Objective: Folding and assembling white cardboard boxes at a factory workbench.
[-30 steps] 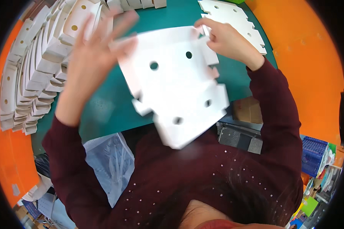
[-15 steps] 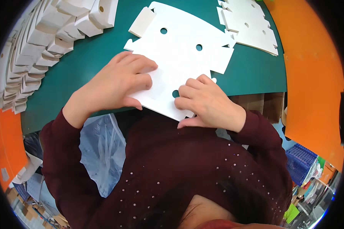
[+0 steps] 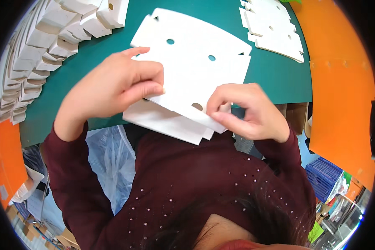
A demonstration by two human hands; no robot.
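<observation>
A white die-cut cardboard sheet (image 3: 191, 68) with round holes lies tilted in front of me, its near edge lifted. My left hand (image 3: 131, 79) pinches that edge on the left between thumb and curled fingers. On the right, my right hand (image 3: 241, 108) grips the near corner beside a round hole, thumb below. Under the raised edge a second white cardboard sheet (image 3: 166, 123) shows, sticking out over the table's front edge. How many sheets lie beneath is hidden.
Folded white cardboard pieces (image 3: 41, 54) stand in dense rows at the left of the green table (image 3: 87, 66). More flat white sheets (image 3: 273, 31) lie at the far right. An orange panel (image 3: 341, 91) borders the right side; a blue basket (image 3: 324, 177) sits lower down.
Both hands have closed on the top sheet and raised its near edge, exposing the sheet below. My right hand has shifted right, and the sheet's left flap is no longer seen standing out.
</observation>
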